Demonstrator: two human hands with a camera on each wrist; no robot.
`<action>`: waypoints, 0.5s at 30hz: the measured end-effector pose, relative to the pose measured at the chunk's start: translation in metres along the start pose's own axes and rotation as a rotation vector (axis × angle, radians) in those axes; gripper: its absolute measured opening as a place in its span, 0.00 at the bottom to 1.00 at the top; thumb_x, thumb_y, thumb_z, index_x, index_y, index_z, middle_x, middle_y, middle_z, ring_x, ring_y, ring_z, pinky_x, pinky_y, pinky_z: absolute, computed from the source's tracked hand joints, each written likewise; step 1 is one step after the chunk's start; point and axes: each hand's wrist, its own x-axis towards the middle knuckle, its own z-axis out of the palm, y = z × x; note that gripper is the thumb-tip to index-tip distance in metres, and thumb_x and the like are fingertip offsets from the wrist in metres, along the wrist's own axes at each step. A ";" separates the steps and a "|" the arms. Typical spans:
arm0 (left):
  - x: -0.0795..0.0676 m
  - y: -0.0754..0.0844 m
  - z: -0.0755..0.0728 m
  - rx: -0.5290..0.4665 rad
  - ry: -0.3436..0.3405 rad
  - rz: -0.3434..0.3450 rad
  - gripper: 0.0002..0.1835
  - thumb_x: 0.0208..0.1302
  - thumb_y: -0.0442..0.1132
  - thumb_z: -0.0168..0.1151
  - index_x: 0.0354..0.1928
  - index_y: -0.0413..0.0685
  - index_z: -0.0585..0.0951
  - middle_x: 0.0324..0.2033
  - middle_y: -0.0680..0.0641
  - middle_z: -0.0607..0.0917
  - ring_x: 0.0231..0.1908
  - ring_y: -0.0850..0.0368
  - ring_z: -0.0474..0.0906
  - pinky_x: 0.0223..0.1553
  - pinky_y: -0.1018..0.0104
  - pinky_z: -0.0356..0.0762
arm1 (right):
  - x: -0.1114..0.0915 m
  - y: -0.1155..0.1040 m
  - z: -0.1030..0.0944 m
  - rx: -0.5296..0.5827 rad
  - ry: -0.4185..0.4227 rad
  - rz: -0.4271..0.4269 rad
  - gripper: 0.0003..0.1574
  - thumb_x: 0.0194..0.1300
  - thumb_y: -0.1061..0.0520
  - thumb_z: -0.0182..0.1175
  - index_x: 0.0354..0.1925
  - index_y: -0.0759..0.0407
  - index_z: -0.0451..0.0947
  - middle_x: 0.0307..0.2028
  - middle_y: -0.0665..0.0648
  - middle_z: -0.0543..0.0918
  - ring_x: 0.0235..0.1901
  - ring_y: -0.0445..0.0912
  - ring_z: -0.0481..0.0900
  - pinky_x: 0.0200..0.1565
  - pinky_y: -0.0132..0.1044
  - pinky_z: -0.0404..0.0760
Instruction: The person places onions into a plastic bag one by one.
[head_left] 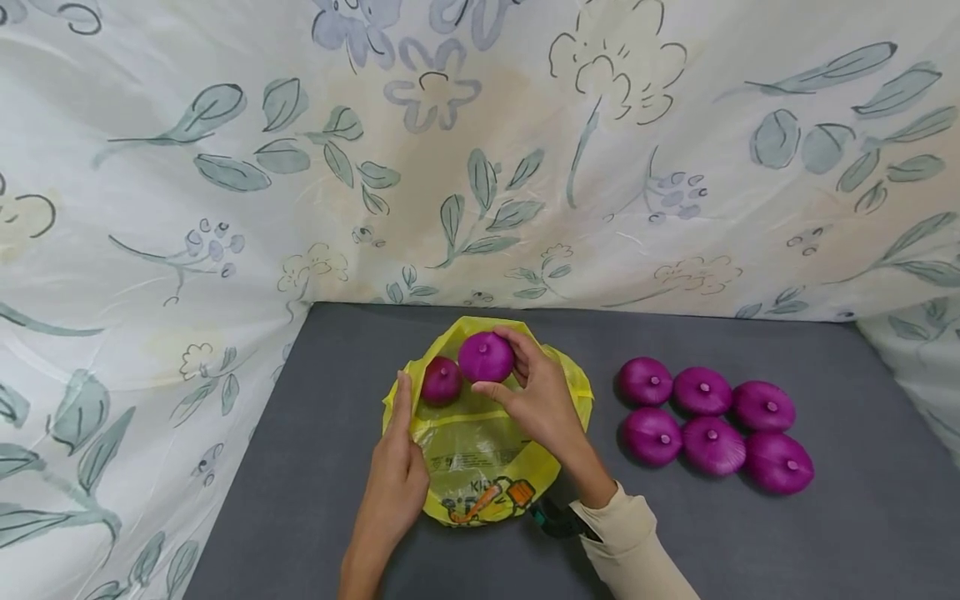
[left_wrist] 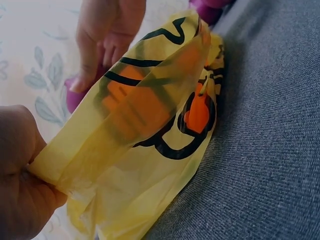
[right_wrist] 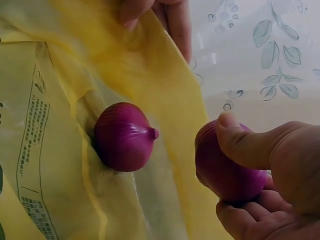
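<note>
Six round purple onions point(head_left: 714, 446) sat on the grey tabletop point(head_left: 862, 400); our right hand point(head_left: 538, 400) gripped a seventh onion point(head_left: 482, 357) at the mouth of the translucent yellow plastic bag point(head_left: 468, 437), our left hand point(head_left: 397, 471) pinched its edge, an eighth onion point(head_left: 441, 382) lay inside: we seemed partway, filling or emptying unclear

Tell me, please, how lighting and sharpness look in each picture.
Head view: fairly evenly lit, with soft shadows beside the six onions; left wrist: dimmer, left hand shaded, floral cloth pale and blurred; right wrist: faint sheen on the onion in the bag.
</note>
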 end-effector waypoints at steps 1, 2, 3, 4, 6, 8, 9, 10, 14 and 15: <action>0.000 0.000 0.000 0.002 0.003 -0.003 0.48 0.71 0.16 0.42 0.87 0.55 0.45 0.84 0.43 0.53 0.23 0.64 0.55 0.27 0.67 0.65 | 0.001 0.001 0.001 -0.002 -0.004 0.001 0.50 0.57 0.59 0.81 0.74 0.56 0.71 0.68 0.56 0.81 0.70 0.49 0.76 0.66 0.44 0.77; 0.000 0.000 0.000 0.004 0.006 -0.005 0.48 0.71 0.16 0.42 0.87 0.56 0.45 0.84 0.43 0.53 0.25 0.63 0.57 0.29 0.66 0.65 | 0.001 0.003 0.002 -0.003 -0.008 0.003 0.50 0.58 0.60 0.80 0.74 0.57 0.70 0.68 0.57 0.80 0.71 0.49 0.76 0.66 0.44 0.76; 0.000 0.000 0.000 0.007 0.008 -0.009 0.49 0.71 0.17 0.43 0.87 0.58 0.44 0.84 0.44 0.53 0.25 0.61 0.58 0.29 0.66 0.66 | 0.002 0.004 0.003 -0.003 -0.012 0.006 0.50 0.58 0.61 0.80 0.74 0.57 0.70 0.68 0.57 0.80 0.71 0.50 0.75 0.66 0.44 0.76; 0.000 0.001 0.000 0.010 0.009 -0.011 0.49 0.71 0.17 0.43 0.87 0.58 0.44 0.84 0.44 0.53 0.28 0.60 0.63 0.31 0.66 0.67 | 0.003 0.005 0.004 -0.001 -0.018 0.009 0.50 0.58 0.62 0.80 0.74 0.58 0.70 0.69 0.58 0.79 0.71 0.50 0.75 0.67 0.44 0.75; 0.000 0.001 0.000 0.016 0.009 -0.006 0.48 0.71 0.17 0.43 0.87 0.56 0.45 0.84 0.43 0.53 0.33 0.57 0.68 0.35 0.65 0.69 | 0.004 0.008 0.006 -0.003 -0.026 0.010 0.50 0.58 0.64 0.79 0.74 0.60 0.69 0.69 0.59 0.79 0.72 0.51 0.74 0.67 0.44 0.75; 0.000 0.002 0.001 0.016 0.009 0.002 0.48 0.71 0.16 0.43 0.87 0.54 0.45 0.84 0.43 0.53 0.32 0.55 0.69 0.35 0.64 0.69 | 0.006 0.011 0.007 -0.006 -0.033 0.011 0.50 0.58 0.65 0.79 0.74 0.61 0.69 0.70 0.59 0.78 0.72 0.51 0.73 0.67 0.44 0.75; 0.000 0.002 0.001 0.016 0.007 0.003 0.47 0.71 0.16 0.42 0.87 0.52 0.45 0.84 0.43 0.53 0.30 0.56 0.68 0.34 0.64 0.69 | 0.007 0.012 0.007 -0.009 -0.037 0.011 0.50 0.58 0.66 0.79 0.74 0.62 0.69 0.70 0.59 0.78 0.72 0.51 0.74 0.67 0.44 0.75; 0.001 0.002 0.001 0.017 0.007 0.009 0.47 0.70 0.16 0.42 0.87 0.50 0.46 0.84 0.42 0.53 0.32 0.57 0.69 0.37 0.64 0.70 | 0.007 0.013 0.008 -0.013 -0.041 0.012 0.49 0.58 0.66 0.79 0.74 0.62 0.69 0.70 0.59 0.78 0.72 0.51 0.73 0.68 0.44 0.75; 0.001 0.003 0.002 0.007 0.009 0.020 0.46 0.70 0.15 0.42 0.86 0.48 0.47 0.84 0.42 0.53 0.27 0.62 0.61 0.36 0.63 0.69 | 0.010 0.017 0.008 -0.043 -0.056 0.023 0.49 0.59 0.66 0.78 0.75 0.61 0.69 0.70 0.59 0.78 0.72 0.51 0.74 0.68 0.44 0.75; 0.001 0.003 0.002 0.005 0.007 0.021 0.46 0.70 0.15 0.42 0.86 0.48 0.47 0.84 0.42 0.53 0.26 0.63 0.60 0.36 0.64 0.69 | 0.011 0.018 0.008 -0.054 -0.059 0.026 0.49 0.60 0.65 0.78 0.75 0.60 0.69 0.70 0.59 0.78 0.71 0.51 0.74 0.68 0.44 0.76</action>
